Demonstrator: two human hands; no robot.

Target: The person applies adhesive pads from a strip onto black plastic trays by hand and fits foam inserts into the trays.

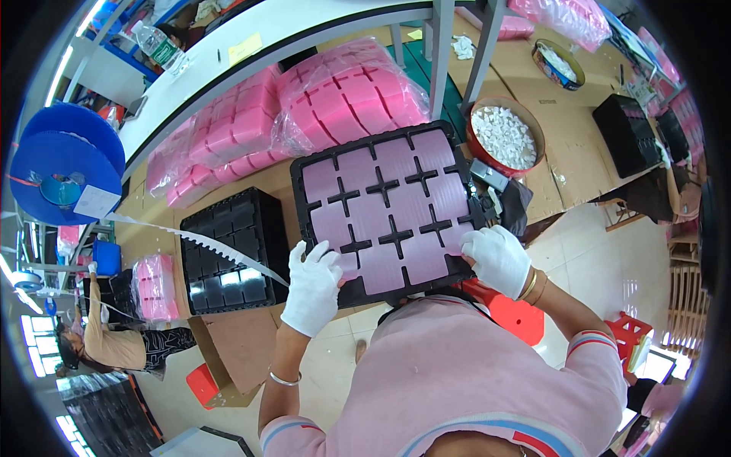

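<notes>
In front of me lies a black plastic tray (299, 179) with a raised, notched rim. A pink foam sheet (358, 217) fills it, with black cross-shaped dividers standing up through its slots. Both my hands wear white gloves. At the tray's near left corner, my left hand (312, 286) has its fingers curled over the edge, on the foam's border. My right hand (496, 260) grips the near right corner, fingertips bent onto the rim. The undersides of both grips are hidden.
Left of the tray stands a stack of black trays (232, 251), crossed by a toothed white strip (198, 240) from a blue reel (65, 164). Behind are bagged pink foam blocks (343, 91). A round tub (476, 141) of white pieces sits right, beside a metal post (440, 61).
</notes>
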